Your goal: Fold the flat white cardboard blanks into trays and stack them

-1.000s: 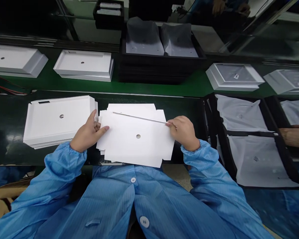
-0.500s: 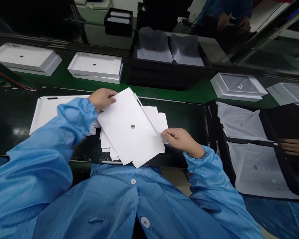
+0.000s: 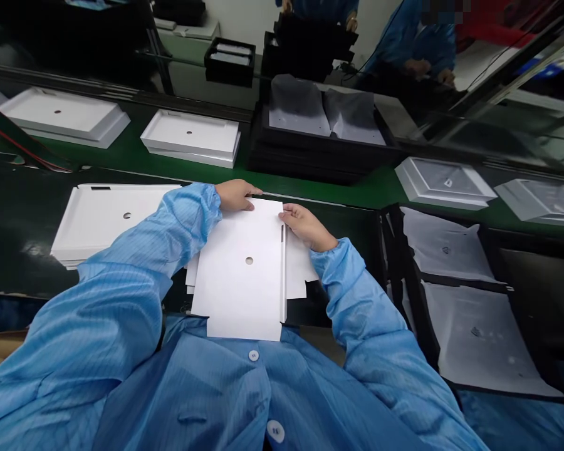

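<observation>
A flat white die-cut card sheet [image 3: 244,282] with a round hole in its middle lies before me, its near edge reaching my coat. My left hand [image 3: 235,195] is at its far edge, fingers bent over the card. At the far right corner, my right hand [image 3: 308,227] pinches the card between thumb and fingers. Along the card's right side a narrow flap with a dark slot is folded up. More white sheets [image 3: 298,275] lie loosely stacked beneath. Left of them is a pile of shallow white trays [image 3: 101,216], partly behind my left sleeve.
Stacked white trays [image 3: 188,134] and white boxes [image 3: 444,178] stand on the green surface [image 3: 169,164] beyond. A black case [image 3: 319,156] with translucent sheets sits at the back. Another black case [image 3: 501,285] is at my right. People in blue sleeves [image 3: 423,50] show behind the glass.
The card has turned from slanted to nearly straight and moved towards me. My left hand shifted right along the far edge; my right hand moved up to the far right corner.
</observation>
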{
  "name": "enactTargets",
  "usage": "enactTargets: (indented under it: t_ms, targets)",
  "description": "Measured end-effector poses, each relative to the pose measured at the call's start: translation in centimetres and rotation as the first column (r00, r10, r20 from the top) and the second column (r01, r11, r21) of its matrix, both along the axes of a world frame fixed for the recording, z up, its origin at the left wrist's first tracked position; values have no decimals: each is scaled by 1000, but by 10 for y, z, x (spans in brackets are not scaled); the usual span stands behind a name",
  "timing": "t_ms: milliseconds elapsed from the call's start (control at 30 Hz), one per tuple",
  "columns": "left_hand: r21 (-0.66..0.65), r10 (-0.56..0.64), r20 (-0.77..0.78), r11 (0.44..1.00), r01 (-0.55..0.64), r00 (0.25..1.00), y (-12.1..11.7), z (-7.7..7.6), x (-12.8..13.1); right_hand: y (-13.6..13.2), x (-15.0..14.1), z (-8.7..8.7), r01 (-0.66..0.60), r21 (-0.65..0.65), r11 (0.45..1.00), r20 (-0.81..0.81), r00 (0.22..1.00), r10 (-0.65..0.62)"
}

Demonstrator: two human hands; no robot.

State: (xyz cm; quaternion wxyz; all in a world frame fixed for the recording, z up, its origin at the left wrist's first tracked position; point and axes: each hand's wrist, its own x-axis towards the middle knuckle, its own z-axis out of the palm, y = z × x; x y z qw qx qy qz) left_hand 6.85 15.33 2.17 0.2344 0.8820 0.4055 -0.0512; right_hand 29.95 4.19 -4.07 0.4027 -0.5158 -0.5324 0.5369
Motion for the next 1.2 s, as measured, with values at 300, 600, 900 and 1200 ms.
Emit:
enactTargets:
  t_ms: [300, 600, 900, 1200]
  targets:
    - [-187, 80, -138, 977, -105, 987, -8, 7, -35, 11, -8, 2, -114, -110, 987, 62, 991, 121]
    - [48, 134, -210, 991, -127, 968, -25, 2, -31, 16, -14, -2, -177, 91, 980, 292, 946, 144]
    - [433, 75, -91, 901, -28, 993, -84, -22, -45, 4, -10, -9, -363, 328, 872, 681, 730, 48]
    - [340, -50, -177, 934, 108, 983, -130, -35, -53, -23, -29, 20, -730, 161, 664, 957, 281, 77]
